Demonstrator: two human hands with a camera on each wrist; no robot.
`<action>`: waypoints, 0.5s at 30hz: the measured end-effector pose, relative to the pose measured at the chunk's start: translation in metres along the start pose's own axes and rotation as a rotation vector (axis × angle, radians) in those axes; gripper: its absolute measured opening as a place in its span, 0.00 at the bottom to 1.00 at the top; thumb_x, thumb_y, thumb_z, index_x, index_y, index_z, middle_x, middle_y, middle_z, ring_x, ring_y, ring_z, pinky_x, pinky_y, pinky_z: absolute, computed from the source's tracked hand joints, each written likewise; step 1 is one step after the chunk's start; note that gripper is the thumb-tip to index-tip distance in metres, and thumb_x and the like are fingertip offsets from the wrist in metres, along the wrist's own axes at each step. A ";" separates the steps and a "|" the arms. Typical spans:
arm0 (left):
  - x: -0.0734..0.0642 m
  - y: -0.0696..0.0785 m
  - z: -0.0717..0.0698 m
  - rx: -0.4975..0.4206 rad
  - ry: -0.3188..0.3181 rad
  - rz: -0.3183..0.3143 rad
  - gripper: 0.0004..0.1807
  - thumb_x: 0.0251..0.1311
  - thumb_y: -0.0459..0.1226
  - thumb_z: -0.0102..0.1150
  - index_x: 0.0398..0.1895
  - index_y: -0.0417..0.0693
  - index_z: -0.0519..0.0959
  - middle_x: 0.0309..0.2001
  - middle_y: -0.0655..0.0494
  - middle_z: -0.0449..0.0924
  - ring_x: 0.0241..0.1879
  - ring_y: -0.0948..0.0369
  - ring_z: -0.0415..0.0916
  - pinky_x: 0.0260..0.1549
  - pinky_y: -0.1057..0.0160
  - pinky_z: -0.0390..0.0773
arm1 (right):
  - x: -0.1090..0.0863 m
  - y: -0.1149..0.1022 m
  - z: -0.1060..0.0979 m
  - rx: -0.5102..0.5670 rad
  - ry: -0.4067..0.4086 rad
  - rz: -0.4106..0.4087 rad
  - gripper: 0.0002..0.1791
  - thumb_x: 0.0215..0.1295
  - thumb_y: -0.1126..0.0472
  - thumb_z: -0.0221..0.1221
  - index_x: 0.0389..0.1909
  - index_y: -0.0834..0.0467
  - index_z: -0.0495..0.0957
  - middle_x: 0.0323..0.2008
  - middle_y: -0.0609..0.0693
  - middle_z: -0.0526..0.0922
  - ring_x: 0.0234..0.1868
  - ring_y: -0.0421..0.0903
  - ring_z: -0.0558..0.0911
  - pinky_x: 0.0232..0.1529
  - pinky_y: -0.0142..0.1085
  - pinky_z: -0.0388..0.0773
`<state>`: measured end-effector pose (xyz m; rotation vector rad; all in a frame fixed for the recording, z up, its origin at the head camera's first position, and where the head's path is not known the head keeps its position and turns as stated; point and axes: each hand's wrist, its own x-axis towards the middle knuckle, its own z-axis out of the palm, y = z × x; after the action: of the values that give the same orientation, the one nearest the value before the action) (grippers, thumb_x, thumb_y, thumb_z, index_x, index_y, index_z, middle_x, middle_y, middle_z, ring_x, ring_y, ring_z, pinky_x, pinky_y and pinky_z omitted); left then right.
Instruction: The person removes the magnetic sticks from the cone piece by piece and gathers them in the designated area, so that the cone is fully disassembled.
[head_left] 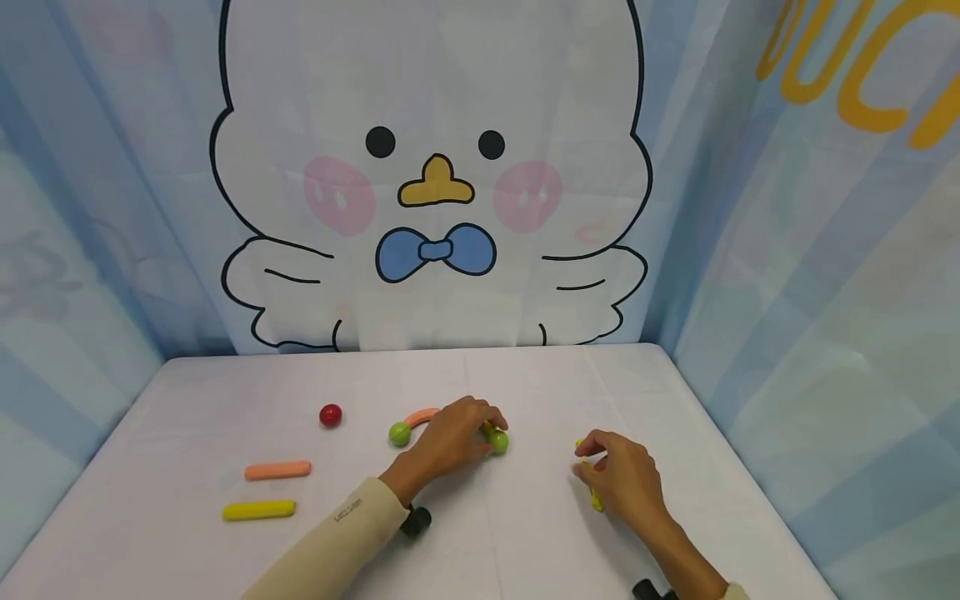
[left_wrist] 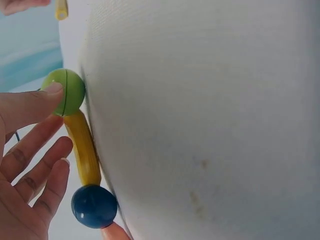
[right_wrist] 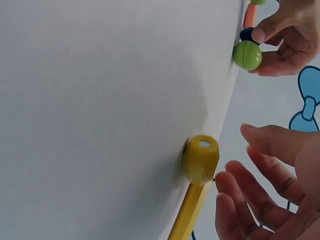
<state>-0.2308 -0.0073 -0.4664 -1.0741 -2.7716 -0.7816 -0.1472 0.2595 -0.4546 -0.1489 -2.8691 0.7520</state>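
My left hand [head_left: 453,437] pinches a green ball [left_wrist: 74,95] with the thumb on its near side. That ball ends a chain on the white table: a curved yellow stick [left_wrist: 84,150], a dark blue ball [left_wrist: 94,206], a curved orange stick [head_left: 422,417] and another green ball [head_left: 400,433]. The left hand hides the chain's middle in the head view. To its right, my right hand [head_left: 626,479] hovers with thumb and fingers apart beside a yellow stick [right_wrist: 185,212] with a thicker barrel-shaped end [right_wrist: 201,159]. Nothing shows between the right hand's fingers.
A red ball [head_left: 331,416] lies left of the chain. Nearer the front left are a straight orange stick [head_left: 277,471] and a straight yellow stick [head_left: 258,510]. Printed curtains [head_left: 431,308] hang behind and beside the white table [head_left: 517,533].
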 end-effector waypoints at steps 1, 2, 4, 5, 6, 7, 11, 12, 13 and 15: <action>0.000 0.000 -0.001 0.002 0.003 -0.001 0.18 0.59 0.34 0.78 0.52 0.54 0.88 0.50 0.61 0.89 0.53 0.59 0.81 0.56 0.56 0.83 | 0.001 -0.002 0.001 0.007 0.003 -0.007 0.10 0.55 0.59 0.79 0.34 0.48 0.86 0.41 0.45 0.91 0.34 0.40 0.84 0.33 0.36 0.76; 0.000 -0.001 -0.002 0.001 0.008 -0.002 0.18 0.59 0.34 0.78 0.53 0.54 0.88 0.51 0.61 0.89 0.53 0.59 0.81 0.56 0.55 0.83 | 0.001 -0.003 0.002 0.011 0.006 -0.013 0.10 0.55 0.59 0.79 0.33 0.47 0.86 0.40 0.44 0.91 0.34 0.40 0.84 0.33 0.37 0.76; 0.000 -0.002 -0.003 -0.002 0.018 -0.007 0.18 0.59 0.33 0.78 0.52 0.54 0.88 0.51 0.61 0.89 0.53 0.58 0.81 0.57 0.55 0.83 | 0.003 -0.007 0.004 0.023 0.009 -0.024 0.10 0.55 0.60 0.79 0.33 0.47 0.86 0.39 0.43 0.91 0.34 0.41 0.84 0.34 0.37 0.76; 0.000 -0.002 -0.004 -0.007 0.020 -0.015 0.18 0.59 0.32 0.77 0.52 0.54 0.88 0.51 0.61 0.89 0.53 0.58 0.81 0.57 0.54 0.83 | 0.003 -0.008 0.005 0.027 0.010 -0.027 0.11 0.54 0.60 0.79 0.33 0.47 0.86 0.38 0.43 0.91 0.34 0.41 0.84 0.34 0.37 0.75; 0.000 -0.003 -0.006 -0.010 0.023 -0.022 0.18 0.59 0.32 0.77 0.52 0.54 0.88 0.51 0.61 0.89 0.54 0.59 0.81 0.57 0.54 0.83 | 0.004 -0.010 0.006 0.031 0.010 -0.030 0.11 0.54 0.60 0.79 0.33 0.47 0.87 0.38 0.43 0.90 0.35 0.41 0.84 0.34 0.37 0.75; 0.000 -0.003 -0.007 -0.014 0.025 -0.030 0.18 0.59 0.31 0.77 0.52 0.54 0.88 0.51 0.61 0.89 0.54 0.59 0.81 0.57 0.54 0.83 | 0.004 -0.012 0.007 0.032 0.010 -0.032 0.11 0.54 0.60 0.79 0.33 0.47 0.87 0.38 0.43 0.90 0.35 0.42 0.84 0.34 0.38 0.75; 0.000 -0.006 -0.011 -0.021 0.045 -0.047 0.17 0.60 0.31 0.77 0.51 0.53 0.89 0.50 0.60 0.89 0.52 0.58 0.81 0.54 0.53 0.84 | 0.007 -0.020 0.011 0.039 0.000 -0.038 0.11 0.55 0.60 0.79 0.34 0.47 0.87 0.38 0.43 0.90 0.34 0.41 0.83 0.35 0.37 0.76; 0.000 -0.007 -0.012 -0.017 0.053 -0.048 0.17 0.59 0.32 0.77 0.51 0.54 0.89 0.50 0.59 0.89 0.52 0.58 0.81 0.52 0.54 0.84 | 0.008 -0.022 0.012 0.042 -0.003 -0.038 0.11 0.55 0.60 0.79 0.34 0.47 0.87 0.38 0.43 0.90 0.34 0.41 0.82 0.35 0.36 0.76; 0.000 -0.008 -0.013 -0.012 0.063 -0.045 0.16 0.59 0.32 0.77 0.50 0.53 0.89 0.50 0.59 0.89 0.51 0.57 0.81 0.51 0.54 0.84 | 0.009 -0.024 0.014 0.045 -0.007 -0.038 0.11 0.55 0.60 0.79 0.35 0.48 0.87 0.38 0.43 0.90 0.33 0.41 0.82 0.35 0.36 0.76; 0.000 -0.011 -0.015 -0.004 0.081 -0.048 0.16 0.58 0.32 0.78 0.49 0.53 0.89 0.49 0.58 0.89 0.50 0.57 0.81 0.49 0.54 0.84 | 0.010 -0.028 0.016 0.048 -0.020 -0.033 0.11 0.55 0.60 0.80 0.36 0.48 0.87 0.38 0.43 0.90 0.33 0.40 0.81 0.35 0.35 0.76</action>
<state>-0.2390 -0.0213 -0.4584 -0.9572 -2.7385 -0.8169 -0.1619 0.2287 -0.4527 -0.0877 -2.8618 0.8193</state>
